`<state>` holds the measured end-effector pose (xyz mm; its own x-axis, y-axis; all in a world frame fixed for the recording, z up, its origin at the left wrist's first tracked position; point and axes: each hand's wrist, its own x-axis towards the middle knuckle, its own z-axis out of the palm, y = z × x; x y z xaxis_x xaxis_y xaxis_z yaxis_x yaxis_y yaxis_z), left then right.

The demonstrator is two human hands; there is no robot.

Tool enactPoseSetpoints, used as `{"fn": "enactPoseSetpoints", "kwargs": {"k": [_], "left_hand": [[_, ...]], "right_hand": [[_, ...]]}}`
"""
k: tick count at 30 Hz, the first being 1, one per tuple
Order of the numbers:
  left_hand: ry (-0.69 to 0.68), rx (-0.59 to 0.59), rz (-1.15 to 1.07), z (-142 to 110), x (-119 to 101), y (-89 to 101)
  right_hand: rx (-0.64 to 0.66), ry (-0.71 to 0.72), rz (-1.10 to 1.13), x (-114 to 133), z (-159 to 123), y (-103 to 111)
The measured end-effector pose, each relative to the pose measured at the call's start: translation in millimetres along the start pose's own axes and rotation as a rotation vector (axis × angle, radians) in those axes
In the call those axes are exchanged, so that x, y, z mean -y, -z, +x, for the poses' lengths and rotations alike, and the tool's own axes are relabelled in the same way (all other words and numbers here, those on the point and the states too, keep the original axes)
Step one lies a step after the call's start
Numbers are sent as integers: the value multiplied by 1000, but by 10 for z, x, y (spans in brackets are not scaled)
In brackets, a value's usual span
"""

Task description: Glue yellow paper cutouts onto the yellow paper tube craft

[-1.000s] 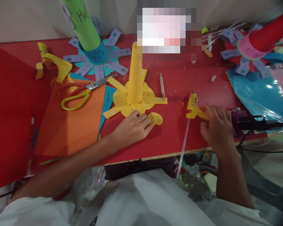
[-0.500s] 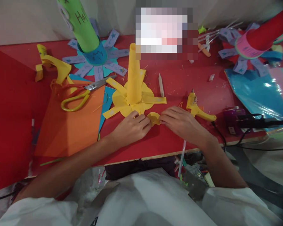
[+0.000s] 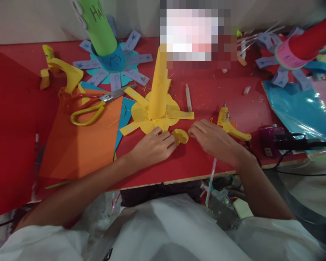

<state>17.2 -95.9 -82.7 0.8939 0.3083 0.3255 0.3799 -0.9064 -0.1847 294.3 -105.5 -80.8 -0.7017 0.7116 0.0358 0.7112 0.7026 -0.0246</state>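
My left hand (image 3: pixel 159 145) is closed at the table's front, its fingertips pinching the left end of a curled yellow paper piece (image 3: pixel 180 136). My right hand (image 3: pixel 210 139) is a little to the right of that piece, apart from it, with fingers bent together; whether anything tiny sits between them is hidden. Just beyond my left hand stands a yellow paper tube (image 3: pixel 159 87), upright on a scalloped yellow base (image 3: pixel 141 108) with several yellow strips (image 3: pixel 180 115) spreading outward. The hand covers part of the nearest strip.
A yellow glue gun (image 3: pixel 229 125) lies beyond my right hand, its cord running to a purple box (image 3: pixel 273 139). Scissors (image 3: pixel 97 105) rest on orange paper (image 3: pixel 81 145) at left. A green tube (image 3: pixel 103 36) and a red tube (image 3: pixel 306 38) stand behind. A white stick (image 3: pixel 188 98) lies nearby.
My right hand has come off the curled yellow paper and moved slightly right. The left hand keeps its pinch on the paper, which now shows more of its rounded shape.
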Motion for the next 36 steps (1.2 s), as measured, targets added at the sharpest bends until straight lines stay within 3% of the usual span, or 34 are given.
{"fn": "enactPoseSetpoints", "kwargs": {"k": [5, 8, 15, 21, 24, 30, 36], "left_hand": [[7, 16, 37, 14, -34, -23], [16, -18, 54, 31, -49, -40], [57, -38, 53, 49, -53, -26], [80, -50, 29, 41, -40, -80], [117, -61, -12, 26, -16, -64], [167, -294, -155, 17, 108, 155], [298, -621, -243, 173, 321, 576]], "right_hand": [[-138, -309, -99, -239, -146, 17], [-209, -402, -59, -262, -203, 66], [-251, -325, 142, -68, -214, 75], [-125, -188, 333, 72, -183, -13], [-146, -171, 355, 145, -152, -61], [-396, -108, 386, 216, -33, 39], [-745, -55, 461, 187, 299, 518]]}}
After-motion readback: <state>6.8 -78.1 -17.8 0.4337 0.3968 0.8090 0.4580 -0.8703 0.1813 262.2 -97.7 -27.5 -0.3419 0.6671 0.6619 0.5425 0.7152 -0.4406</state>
